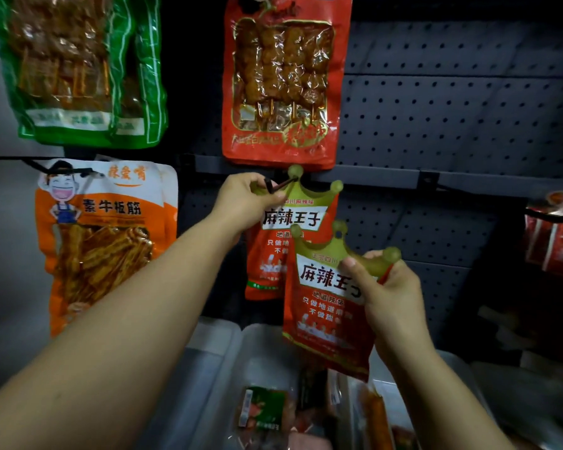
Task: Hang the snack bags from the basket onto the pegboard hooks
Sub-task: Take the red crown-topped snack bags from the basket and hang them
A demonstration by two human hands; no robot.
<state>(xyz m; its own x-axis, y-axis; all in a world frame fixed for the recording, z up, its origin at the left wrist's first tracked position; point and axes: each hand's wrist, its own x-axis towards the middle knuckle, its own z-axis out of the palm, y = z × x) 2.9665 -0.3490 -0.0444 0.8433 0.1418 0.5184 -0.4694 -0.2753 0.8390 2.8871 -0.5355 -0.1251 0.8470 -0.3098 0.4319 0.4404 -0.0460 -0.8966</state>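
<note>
A red snack bag with a green crown-shaped top (301, 219) hangs on a black hook (281, 184) of the dark pegboard (452, 118). My left hand (247, 198) pinches the tip of that hook and the bag's left crown corner. My right hand (387, 287) grips a second, identical crown-topped bag (325, 306) by its right crown point, held tilted in front of and below the hanging one. Below, the clear plastic basket (215, 368) holds several more snack packs (264, 410).
Hanging nearby are green skewer bags (78, 69) at upper left, a red skewer bag (283, 82) above the hook, orange bags (104, 241) at left, and red packs (556, 241) at the right edge. Bare pegboard spreads to the right.
</note>
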